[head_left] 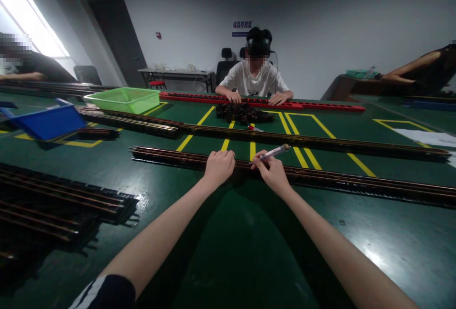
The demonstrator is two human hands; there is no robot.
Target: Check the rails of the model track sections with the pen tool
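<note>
A long dark rail strip [342,179] with copper-coloured lines lies across the green table in front of me. My left hand [220,167] is closed over the strip, its fingers wrapped round the rail. Just to the right, my right hand [272,171] is closed round a pen-like tool [276,151], whose rear end points up and to the right. The tool's tip is near the strip, between my two hands; whether it touches cannot be made out. Behind this strip runs a second long dark strip [320,142], roughly parallel to it.
A green basket [124,100] and a blue tray [46,121] stand at the left. More rails [60,199] lie at the near left. Across the table, a person in a headset rests both hands at a red rail [320,105], behind a black pile [244,112]. Papers [425,136] lie right.
</note>
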